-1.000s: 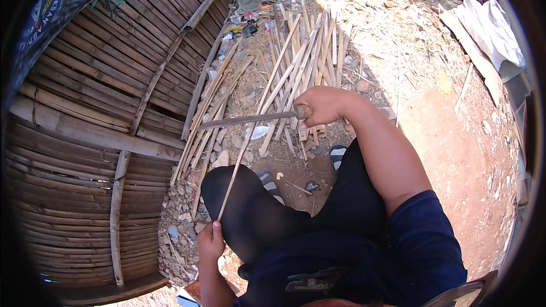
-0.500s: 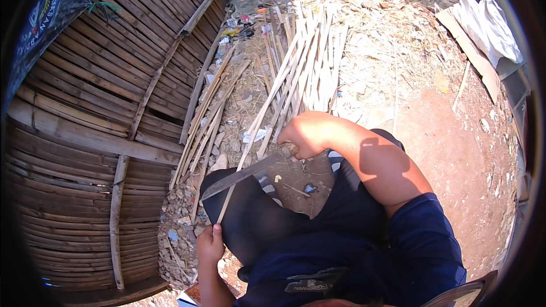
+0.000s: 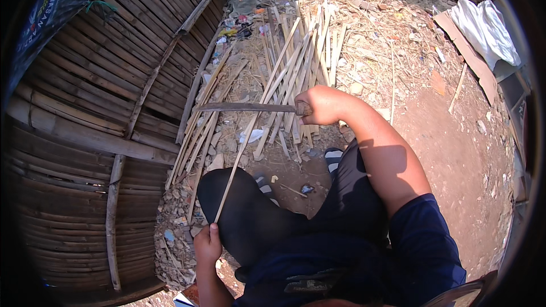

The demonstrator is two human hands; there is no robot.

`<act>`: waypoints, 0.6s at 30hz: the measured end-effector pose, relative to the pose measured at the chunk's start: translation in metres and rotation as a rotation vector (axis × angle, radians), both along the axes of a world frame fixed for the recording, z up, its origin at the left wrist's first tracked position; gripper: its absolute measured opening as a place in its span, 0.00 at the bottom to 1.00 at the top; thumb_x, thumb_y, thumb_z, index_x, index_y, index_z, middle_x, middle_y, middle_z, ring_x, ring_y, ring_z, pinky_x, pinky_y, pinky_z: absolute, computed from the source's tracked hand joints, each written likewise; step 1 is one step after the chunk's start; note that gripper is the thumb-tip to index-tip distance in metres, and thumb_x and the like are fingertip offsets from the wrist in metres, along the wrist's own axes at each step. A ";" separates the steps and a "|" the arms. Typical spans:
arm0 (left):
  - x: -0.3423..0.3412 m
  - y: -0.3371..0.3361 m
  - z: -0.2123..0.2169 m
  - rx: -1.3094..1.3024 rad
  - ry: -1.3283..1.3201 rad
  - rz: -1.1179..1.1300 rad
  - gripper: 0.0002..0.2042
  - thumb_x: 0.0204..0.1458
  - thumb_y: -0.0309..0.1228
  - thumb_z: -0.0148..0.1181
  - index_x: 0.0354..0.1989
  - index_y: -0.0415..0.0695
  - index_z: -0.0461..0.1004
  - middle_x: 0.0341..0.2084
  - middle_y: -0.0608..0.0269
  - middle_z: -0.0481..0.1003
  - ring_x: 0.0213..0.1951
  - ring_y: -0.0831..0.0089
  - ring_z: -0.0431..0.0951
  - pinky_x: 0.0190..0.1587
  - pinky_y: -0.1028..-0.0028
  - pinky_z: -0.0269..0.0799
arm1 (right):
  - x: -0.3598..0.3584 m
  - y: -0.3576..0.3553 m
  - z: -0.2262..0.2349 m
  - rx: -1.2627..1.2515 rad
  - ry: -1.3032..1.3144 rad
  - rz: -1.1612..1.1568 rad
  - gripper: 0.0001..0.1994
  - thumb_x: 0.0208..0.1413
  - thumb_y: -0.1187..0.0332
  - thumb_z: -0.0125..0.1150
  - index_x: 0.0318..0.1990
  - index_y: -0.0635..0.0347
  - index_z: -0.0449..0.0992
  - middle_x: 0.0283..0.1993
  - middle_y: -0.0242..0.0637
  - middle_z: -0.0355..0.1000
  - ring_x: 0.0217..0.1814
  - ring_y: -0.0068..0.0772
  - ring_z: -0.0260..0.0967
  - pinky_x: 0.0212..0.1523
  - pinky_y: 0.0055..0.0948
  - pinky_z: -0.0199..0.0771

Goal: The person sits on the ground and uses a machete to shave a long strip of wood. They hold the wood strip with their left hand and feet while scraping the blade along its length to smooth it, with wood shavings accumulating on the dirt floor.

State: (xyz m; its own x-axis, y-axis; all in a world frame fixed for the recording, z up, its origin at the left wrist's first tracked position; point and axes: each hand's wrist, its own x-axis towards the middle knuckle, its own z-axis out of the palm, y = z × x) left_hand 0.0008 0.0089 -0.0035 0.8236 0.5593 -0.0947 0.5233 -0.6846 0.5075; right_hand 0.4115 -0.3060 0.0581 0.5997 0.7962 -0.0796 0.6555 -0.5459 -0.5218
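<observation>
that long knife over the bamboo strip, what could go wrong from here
1. The right hand holds the long knife raised above the bamboo strip, while the left hand grips the strip's near end over the knee; a stroke that glances off could run toward that hand or leg.
2. The strip is thin and held at one end only, so it may flex or twist away.
3. Loose slats and rubble lie around the sandalled feet, poor footing.

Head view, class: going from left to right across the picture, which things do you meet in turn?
Bamboo wall → left hand gripping the thin bamboo strip → right hand holding the blade → bare dirt ground → white cloth.
</observation>
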 end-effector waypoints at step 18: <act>0.000 -0.003 0.002 0.060 0.011 0.012 0.31 0.69 0.54 0.49 0.28 0.34 0.74 0.22 0.33 0.73 0.31 0.31 0.77 0.34 0.47 0.70 | 0.028 -0.019 0.002 0.005 -0.031 -0.312 0.29 0.53 0.54 0.75 0.57 0.65 0.79 0.49 0.59 0.80 0.55 0.59 0.79 0.57 0.47 0.78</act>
